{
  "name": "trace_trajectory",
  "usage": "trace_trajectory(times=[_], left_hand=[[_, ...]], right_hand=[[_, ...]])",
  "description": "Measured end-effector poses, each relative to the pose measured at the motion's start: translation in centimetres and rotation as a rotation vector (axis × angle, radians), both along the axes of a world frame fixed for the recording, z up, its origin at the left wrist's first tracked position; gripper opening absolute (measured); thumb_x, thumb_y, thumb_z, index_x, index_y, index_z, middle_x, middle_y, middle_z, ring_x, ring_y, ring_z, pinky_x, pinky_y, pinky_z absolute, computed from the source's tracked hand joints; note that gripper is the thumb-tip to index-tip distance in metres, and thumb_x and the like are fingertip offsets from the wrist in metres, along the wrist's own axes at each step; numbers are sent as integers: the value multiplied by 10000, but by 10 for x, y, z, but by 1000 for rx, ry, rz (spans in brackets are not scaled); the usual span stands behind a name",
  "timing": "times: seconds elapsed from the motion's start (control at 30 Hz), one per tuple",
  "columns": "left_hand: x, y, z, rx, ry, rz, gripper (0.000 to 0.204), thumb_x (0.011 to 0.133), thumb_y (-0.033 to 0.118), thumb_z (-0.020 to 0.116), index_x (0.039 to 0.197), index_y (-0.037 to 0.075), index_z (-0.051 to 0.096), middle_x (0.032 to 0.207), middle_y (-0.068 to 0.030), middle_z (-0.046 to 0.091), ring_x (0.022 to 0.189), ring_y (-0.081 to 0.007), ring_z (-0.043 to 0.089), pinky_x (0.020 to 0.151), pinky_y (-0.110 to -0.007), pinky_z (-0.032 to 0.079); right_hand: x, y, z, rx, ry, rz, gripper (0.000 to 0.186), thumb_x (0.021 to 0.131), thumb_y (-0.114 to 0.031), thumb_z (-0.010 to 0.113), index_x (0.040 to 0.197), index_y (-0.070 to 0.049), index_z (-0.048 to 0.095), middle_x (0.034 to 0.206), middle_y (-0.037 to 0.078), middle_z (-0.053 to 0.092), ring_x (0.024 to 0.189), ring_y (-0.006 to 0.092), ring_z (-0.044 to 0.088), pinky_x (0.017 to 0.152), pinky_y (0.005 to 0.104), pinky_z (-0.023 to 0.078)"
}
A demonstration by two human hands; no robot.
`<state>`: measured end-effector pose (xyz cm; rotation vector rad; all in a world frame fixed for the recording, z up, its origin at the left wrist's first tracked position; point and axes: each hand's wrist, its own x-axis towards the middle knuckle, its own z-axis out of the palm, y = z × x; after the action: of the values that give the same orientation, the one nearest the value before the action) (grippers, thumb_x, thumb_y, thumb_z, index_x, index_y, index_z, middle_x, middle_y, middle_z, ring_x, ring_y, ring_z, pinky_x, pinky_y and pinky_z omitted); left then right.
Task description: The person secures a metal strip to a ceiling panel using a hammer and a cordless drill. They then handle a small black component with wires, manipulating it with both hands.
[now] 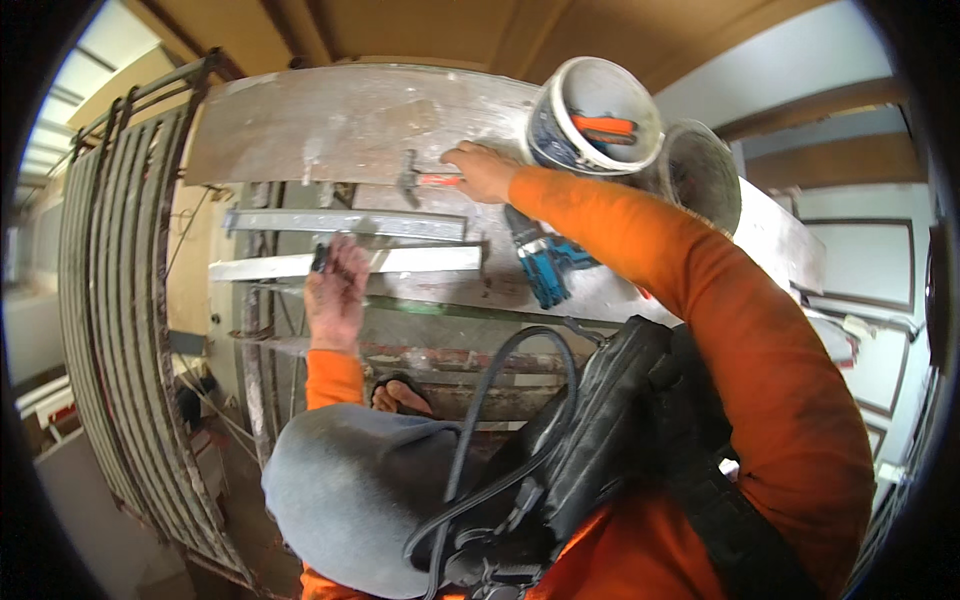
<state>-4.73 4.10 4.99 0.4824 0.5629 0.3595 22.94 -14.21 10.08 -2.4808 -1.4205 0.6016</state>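
While my right hand (485,172) lies across the handle of a claw hammer (437,180), I cannot tell whether its fingers have closed round it; the head sticks out to the left and the hammer rests on the scaffold deck (270,140). My left hand (338,290) is over the pale metal strip (430,259), a small black object (320,258) showing by its fingers, and whether it grips either one is hidden.

As for progress, I would judge the work to be partway: the strips are laid out, yet I see neither one fastened to anything, and no hammer blow is under way. What is finished beyond that, I cannot tell.

Counting up, I have one hammer and two strips, the pale one nearer me and the grey metal strip (400,226) just beyond, roughly parallel and apart. One blue cordless drill (543,266) lies below my right forearm. Two buckets stand to the right: a white-rimmed bucket (546,140) with orange-handled tools (605,126), their number unclear, and a dark grey bucket (703,170) beside it.
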Motion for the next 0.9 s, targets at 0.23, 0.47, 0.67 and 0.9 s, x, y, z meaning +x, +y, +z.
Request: trace_trajectory(times=[0.23,0.47,0.67,0.9], left_hand=[[13,-6,-9,-3,35,0,541,907,337,736,1307,-1,601,1239,-124,677,1090,-240,683,914,-338,617],[52,-44,-2,-42,256,-34,280,1035,150,426,1193,-1,599,987,-106,696,835,-202,684,779,-308,586],[63,-56,27,-55,22,101,320,1009,228,598,1179,-41,624,1076,-166,691,887,-250,713,811,-327,626],[70,-45,26,39,103,86,290,1024,201,558,1171,-38,629,1098,-176,688,950,-258,719,829,-328,633]], right_hand=[[-27,-117,75,-685,97,119,566,793,-110,716,1316,-16,521,1253,225,608,1197,375,574,1014,520,449],[-58,-220,-4,-217,-87,41,969,673,184,562,1566,-67,282,1308,240,530,1172,435,514,1041,512,402],[-61,-202,10,-144,-42,-98,787,685,73,685,1417,-92,449,1246,193,566,1166,406,574,909,498,470],[-55,-193,71,342,512,-195,531,790,-43,757,1292,-69,587,1135,151,682,1039,334,676,858,416,529]])
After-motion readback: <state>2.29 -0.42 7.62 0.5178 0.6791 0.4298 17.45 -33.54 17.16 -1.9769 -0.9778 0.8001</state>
